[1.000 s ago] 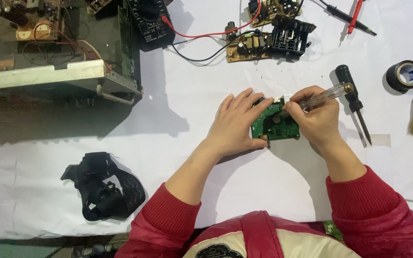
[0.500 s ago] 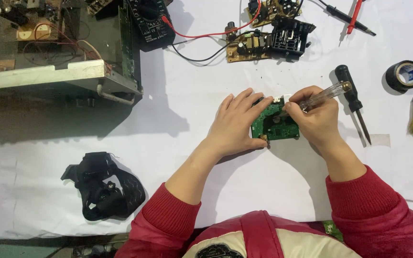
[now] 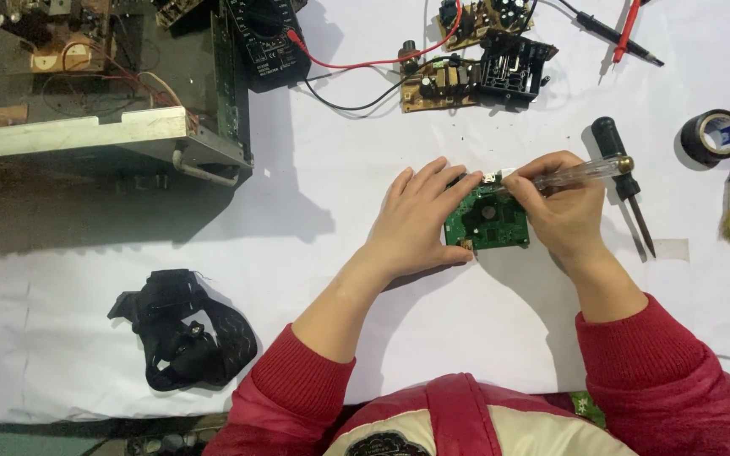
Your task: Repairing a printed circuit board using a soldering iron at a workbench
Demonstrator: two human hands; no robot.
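Left hand [image 3: 420, 221] lies flat, fingers spread, pinning the green circuit board [image 3: 490, 223] to the white table cover [image 3: 365, 279]. Right hand [image 3: 561, 211] grips a clear-handled screwdriver [image 3: 568, 176], tip at the board's top edge. Advice: keep the board pinned, tip seated squarely.

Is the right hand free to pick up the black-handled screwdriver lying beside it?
Probably not as it stands: the right hand already grips a clear-handled screwdriver over the green circuit board. The black-handled screwdriver lies close, unobstructed, on the white table cover.
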